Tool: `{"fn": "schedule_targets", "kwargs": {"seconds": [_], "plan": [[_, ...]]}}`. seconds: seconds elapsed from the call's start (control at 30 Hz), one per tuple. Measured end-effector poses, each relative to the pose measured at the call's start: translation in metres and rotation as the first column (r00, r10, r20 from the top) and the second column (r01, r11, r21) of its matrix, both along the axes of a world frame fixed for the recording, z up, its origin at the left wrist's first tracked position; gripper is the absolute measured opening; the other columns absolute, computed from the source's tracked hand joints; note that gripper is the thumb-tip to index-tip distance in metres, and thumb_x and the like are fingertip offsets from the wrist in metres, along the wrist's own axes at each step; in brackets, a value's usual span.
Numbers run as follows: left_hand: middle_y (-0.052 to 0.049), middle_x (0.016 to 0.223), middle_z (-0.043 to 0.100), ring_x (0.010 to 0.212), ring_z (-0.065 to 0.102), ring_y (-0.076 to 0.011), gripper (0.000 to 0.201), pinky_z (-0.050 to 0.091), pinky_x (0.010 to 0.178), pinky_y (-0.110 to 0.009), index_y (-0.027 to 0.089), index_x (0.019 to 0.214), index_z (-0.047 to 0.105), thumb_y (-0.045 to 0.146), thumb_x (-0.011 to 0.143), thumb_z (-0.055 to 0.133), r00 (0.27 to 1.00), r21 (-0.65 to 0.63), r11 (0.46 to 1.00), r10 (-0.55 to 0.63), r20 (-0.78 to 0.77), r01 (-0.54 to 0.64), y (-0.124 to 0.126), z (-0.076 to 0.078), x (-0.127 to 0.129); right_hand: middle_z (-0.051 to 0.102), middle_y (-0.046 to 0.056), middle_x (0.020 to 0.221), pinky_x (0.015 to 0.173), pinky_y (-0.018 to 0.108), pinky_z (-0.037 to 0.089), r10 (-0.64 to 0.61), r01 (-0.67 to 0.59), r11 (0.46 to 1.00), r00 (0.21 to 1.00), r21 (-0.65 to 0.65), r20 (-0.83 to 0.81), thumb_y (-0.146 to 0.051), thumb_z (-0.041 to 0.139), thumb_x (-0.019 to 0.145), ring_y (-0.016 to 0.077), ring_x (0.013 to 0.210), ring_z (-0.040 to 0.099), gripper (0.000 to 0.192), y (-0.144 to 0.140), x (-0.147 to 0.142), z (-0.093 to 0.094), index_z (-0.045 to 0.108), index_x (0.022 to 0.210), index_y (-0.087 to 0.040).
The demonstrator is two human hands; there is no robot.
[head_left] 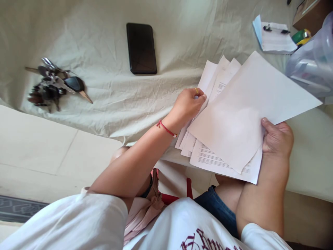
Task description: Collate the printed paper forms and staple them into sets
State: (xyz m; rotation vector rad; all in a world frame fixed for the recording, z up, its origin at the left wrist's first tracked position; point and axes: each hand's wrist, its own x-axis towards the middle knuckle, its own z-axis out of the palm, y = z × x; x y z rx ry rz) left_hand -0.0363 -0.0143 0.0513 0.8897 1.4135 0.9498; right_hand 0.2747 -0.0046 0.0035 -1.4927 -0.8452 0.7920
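Note:
Several sheets of paper (pixel 241 100) are fanned out over the table's near edge, some blank on top and some with printed text. My right hand (pixel 278 138) grips their right side, thumb on top and the fingers hidden beneath. At the left side of the fan, my left hand (pixel 189 104) is closed, with thumb and fingertips pinching the edge of a sheet. A yellow ring and a red braided bracelet (pixel 166 129) are on that hand and wrist. Overlapping sheets hide much of the print.
A black smartphone (pixel 142 48) lies on the cloth-covered table (pixel 182 41). Keys (pixel 57 83) are bunched at the left. At the right are a small notepad (pixel 278 39) with a dark clip or pen, a green-and-yellow object (pixel 301 36), a clear plastic container (pixel 314 66) and a brown box (pixel 310 14).

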Motion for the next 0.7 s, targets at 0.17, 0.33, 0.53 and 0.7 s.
{"fn": "schedule_targets", "kwargs": {"seconds": [0.17, 0.33, 0.53, 0.7], "plan": [[0.001, 0.072, 0.049, 0.066, 0.045, -0.0128, 0.029, 0.036, 0.065, -0.029, 0.021, 0.077, 0.060, 0.024, 0.106, 0.063, 0.999, -0.001, 1.000, -0.023, 0.024, 0.023, -0.001, -0.002, 0.000, 0.085, 0.006, 0.103, 0.116, 0.044, 0.063, -0.017, 0.017, 1.000, 1.000, 0.013, 0.024, -0.027, 0.096, 0.048, 0.0205, 0.094, 0.079, 0.051, 0.000, -0.007, 0.000, 0.085, 0.096, -0.014], [0.001, 0.071, 0.049, 0.066, 0.044, -0.0129, 0.028, 0.035, 0.064, -0.028, 0.021, 0.076, 0.058, 0.020, 0.103, 0.068, 1.000, 0.025, 0.999, -0.020, -0.002, 0.020, -0.001, -0.003, -0.001, 0.085, 0.007, 0.108, 0.119, 0.044, 0.061, 0.025, -0.021, 0.998, 0.998, 0.065, -0.062, -0.018, 0.092, 0.052, 0.0217, 0.104, 0.080, 0.050, 0.000, -0.018, 0.001, 0.084, 0.101, -0.013], [0.002, 0.070, 0.047, 0.064, 0.040, -0.0122, 0.031, 0.036, 0.065, -0.029, 0.021, 0.074, 0.055, 0.013, 0.103, 0.063, 0.999, 0.020, 1.000, -0.018, 0.047, 0.017, 0.000, -0.002, 0.000, 0.082, 0.004, 0.096, 0.123, 0.047, 0.058, 0.031, -0.026, 0.997, 0.996, 0.069, -0.083, -0.012, 0.091, 0.050, 0.0228, 0.106, 0.079, 0.042, 0.000, -0.018, 0.004, 0.080, 0.090, -0.016], [0.002, 0.072, 0.047, 0.067, 0.039, -0.0124, 0.035, 0.035, 0.069, -0.030, 0.021, 0.072, 0.054, 0.012, 0.106, 0.060, 1.000, 0.065, 0.998, -0.014, 0.028, 0.012, 0.002, -0.006, 0.000, 0.081, 0.002, 0.089, 0.128, 0.047, 0.054, 0.054, -0.049, 0.992, 0.998, 0.118, -0.037, -0.017, 0.091, 0.046, 0.0257, 0.110, 0.080, 0.040, -0.001, -0.005, 0.007, 0.076, 0.083, -0.019]]}}
